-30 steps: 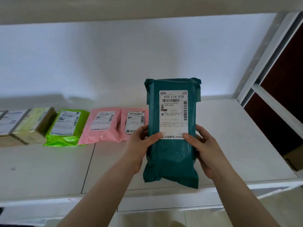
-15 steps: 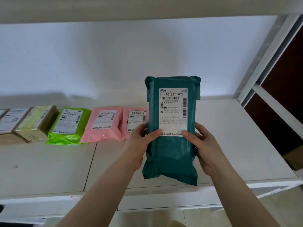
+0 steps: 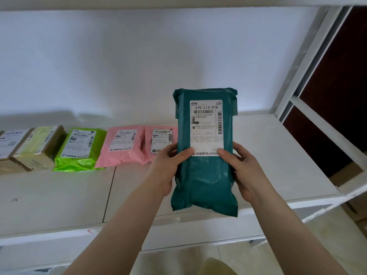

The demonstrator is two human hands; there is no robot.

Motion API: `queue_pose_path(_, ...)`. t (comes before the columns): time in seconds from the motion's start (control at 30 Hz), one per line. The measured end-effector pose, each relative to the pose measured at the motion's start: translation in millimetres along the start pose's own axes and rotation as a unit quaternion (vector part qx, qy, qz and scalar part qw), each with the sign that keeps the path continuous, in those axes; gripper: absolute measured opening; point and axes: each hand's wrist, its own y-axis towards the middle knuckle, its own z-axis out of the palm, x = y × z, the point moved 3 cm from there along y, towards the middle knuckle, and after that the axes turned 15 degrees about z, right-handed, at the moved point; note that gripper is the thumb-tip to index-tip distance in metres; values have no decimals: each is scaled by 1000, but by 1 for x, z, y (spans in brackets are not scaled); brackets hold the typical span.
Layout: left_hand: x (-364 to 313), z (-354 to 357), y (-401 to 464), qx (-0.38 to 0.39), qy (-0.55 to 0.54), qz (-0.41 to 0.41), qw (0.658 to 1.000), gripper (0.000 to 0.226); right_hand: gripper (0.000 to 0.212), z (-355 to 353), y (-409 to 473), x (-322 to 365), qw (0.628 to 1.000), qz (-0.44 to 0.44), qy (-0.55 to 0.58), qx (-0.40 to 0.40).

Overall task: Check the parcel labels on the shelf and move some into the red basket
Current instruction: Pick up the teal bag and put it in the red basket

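Observation:
A dark teal parcel [image 3: 204,175] stands upright in front of me over the white shelf [image 3: 278,155], its white label reading 470 L14 078 facing me. My left hand [image 3: 168,165] grips its left edge and my right hand [image 3: 242,169] grips its right edge, both thumbs pressing on the label's lower corners. On the shelf to the left lie two pink parcels [image 3: 123,147], a bright green parcel [image 3: 79,149] and a tan taped box [image 3: 37,147], all label up. The red basket is not in view.
Another cardboard box [image 3: 8,145] sits at the far left edge. A white shelf post [image 3: 301,62] rises at the right with a dark brown panel [image 3: 337,76] beyond it. The shelf's front lip [image 3: 198,231] runs below the parcel.
The teal parcel, held in both hands, has risen slightly and the view has shifted a little to the left. Both hands keep the same hold.

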Motion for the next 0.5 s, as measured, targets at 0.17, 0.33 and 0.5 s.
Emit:
queue_pose_path(0.17, -13, -5, -13, 48, 26, 0, 999, 46, 55, 8, -33, -14, 999, -20, 29, -37)
queue_pose_path(0.33, -21, -9, -41, 103, 37, -9, 994, 47, 55, 19, -79, -38, 994, -37, 60, -81)
queue_pose_path(0.5, -14, -14, -88, 181, 34, -31, 982, 44, 52, 21, -139, -77, 985, -48, 105, -132)
